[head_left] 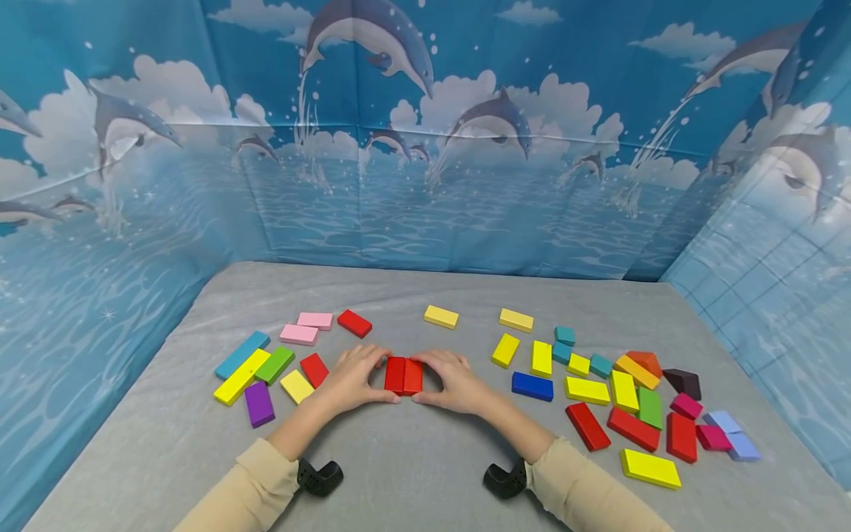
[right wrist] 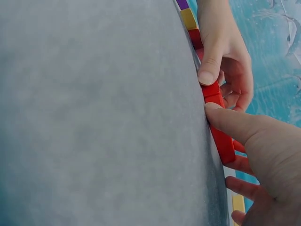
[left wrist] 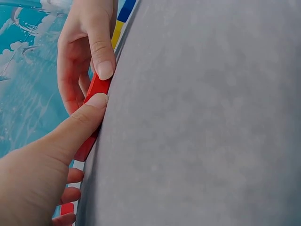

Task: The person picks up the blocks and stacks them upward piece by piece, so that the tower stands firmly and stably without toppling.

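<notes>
Two red blocks lie side by side on the grey cloth in the head view, the left red block (head_left: 394,375) against the right red block (head_left: 413,377). My left hand (head_left: 359,377) pinches the left one, thumb at its near end and fingertips toward its far end. From the other side my right hand (head_left: 455,380) pinches the right one in the same way. In the left wrist view the left thumb (left wrist: 87,115) presses on the near face. The right wrist view shows the right thumb (right wrist: 225,117) close to the seam between the blocks.
Left of the hands lie a purple block (head_left: 259,404), a green block (head_left: 275,365), pink blocks (head_left: 299,335) and others. A yellow block (head_left: 442,317) sits beyond the hands. At right are a blue block (head_left: 532,386) and several mixed blocks. A dolphin-print curtain (head_left: 425,222) borders the table.
</notes>
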Demonstrator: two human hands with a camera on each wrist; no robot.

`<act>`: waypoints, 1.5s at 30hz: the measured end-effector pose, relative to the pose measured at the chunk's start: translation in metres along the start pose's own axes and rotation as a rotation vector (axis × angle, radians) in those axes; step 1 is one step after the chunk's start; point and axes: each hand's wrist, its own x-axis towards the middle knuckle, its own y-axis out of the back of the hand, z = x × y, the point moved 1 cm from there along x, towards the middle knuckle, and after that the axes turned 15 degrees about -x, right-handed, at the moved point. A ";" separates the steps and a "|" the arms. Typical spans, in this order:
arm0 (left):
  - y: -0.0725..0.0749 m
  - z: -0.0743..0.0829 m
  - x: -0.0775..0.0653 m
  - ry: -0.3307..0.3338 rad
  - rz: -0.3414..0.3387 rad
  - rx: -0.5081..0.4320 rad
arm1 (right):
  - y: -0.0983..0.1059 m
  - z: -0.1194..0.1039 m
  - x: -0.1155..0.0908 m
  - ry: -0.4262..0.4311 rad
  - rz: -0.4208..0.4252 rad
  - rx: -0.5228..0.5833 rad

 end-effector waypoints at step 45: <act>-0.077 0.076 0.126 -0.075 -0.318 -0.014 | 0.073 0.145 -0.103 -0.325 -0.082 0.011</act>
